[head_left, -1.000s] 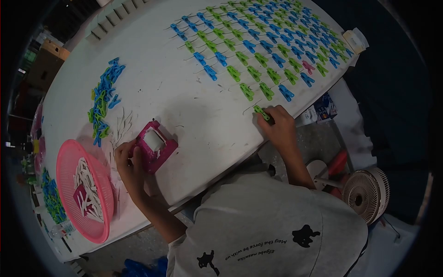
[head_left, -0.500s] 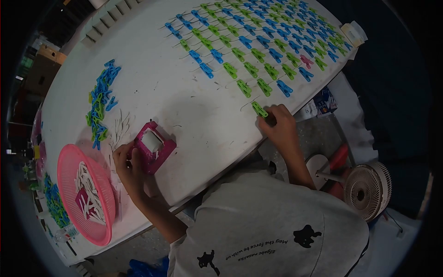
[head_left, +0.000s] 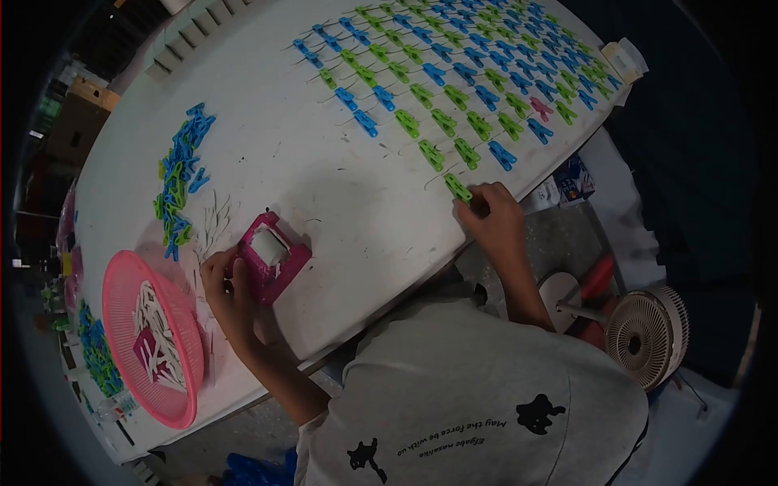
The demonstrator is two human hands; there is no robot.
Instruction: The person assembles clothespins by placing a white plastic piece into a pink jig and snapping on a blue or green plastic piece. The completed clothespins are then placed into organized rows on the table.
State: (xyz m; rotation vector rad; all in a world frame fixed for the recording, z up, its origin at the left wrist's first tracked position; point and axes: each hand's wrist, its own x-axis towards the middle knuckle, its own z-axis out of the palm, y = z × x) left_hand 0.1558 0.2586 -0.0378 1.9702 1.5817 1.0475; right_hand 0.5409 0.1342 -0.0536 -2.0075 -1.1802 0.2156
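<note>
My right hand (head_left: 496, 217) is at the near edge of the table, with thumb and index finger closed on the end of a green clip (head_left: 457, 187). That clip lies at the near end of spread rows of blue and green clips (head_left: 478, 125), many with a thin curved strand. My left hand (head_left: 227, 292) is beside a magenta holder (head_left: 279, 271) with a white roll in it. Its fingers are curled, and whatever they grip is hidden. Thin pale strands (head_left: 215, 223) lie just beyond that hand.
A pink basket (head_left: 197, 356) with white strips stands at the left. Behind it is a heap of blue and green clips (head_left: 186, 162). A white box (head_left: 624, 61) sits at the far right table edge. A fan (head_left: 644, 340) stands low on the right.
The whole view has shifted very slightly. Both hands keep nearly the same places, the right one still at the green clip.
</note>
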